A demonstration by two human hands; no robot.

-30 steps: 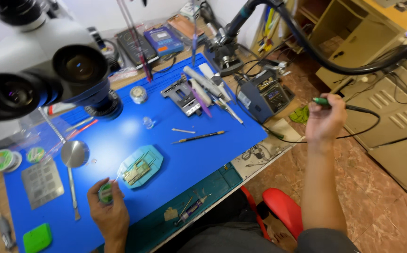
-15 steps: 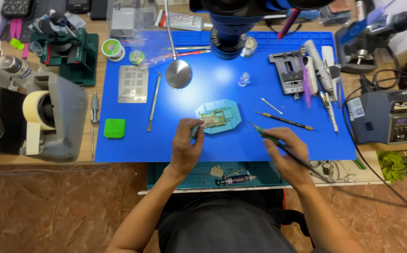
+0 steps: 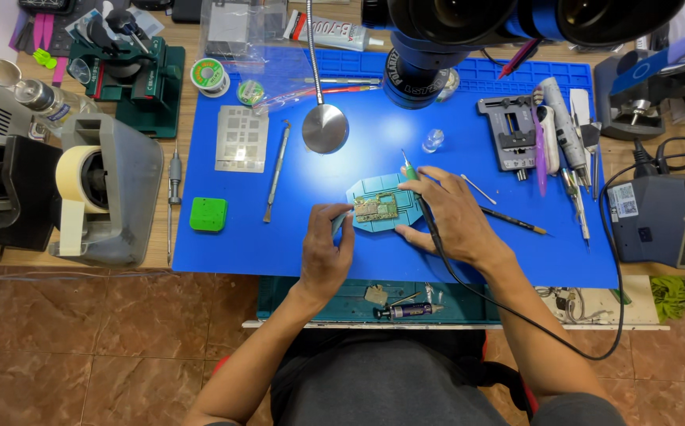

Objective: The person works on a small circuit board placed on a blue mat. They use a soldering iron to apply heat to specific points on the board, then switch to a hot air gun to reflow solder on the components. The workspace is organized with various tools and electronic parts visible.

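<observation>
Gripping soldering iron [image 3: 410,170], right hand [image 3: 449,217]

The scene is brightly and evenly lit from above. A pale, washed-out pool of light is thrown on the blue mat [image 3: 224,244] just beside the microscope head [image 3: 469,31], strongest below it. Soft, short shadows are cast under the hands near that pool. A glint is seen on the round metal disc [image 3: 324,128] left of the microscope. The microscope itself, nearest the lens, is rendered dark and blurred. Straight edges far from it are slightly bowed.
</observation>
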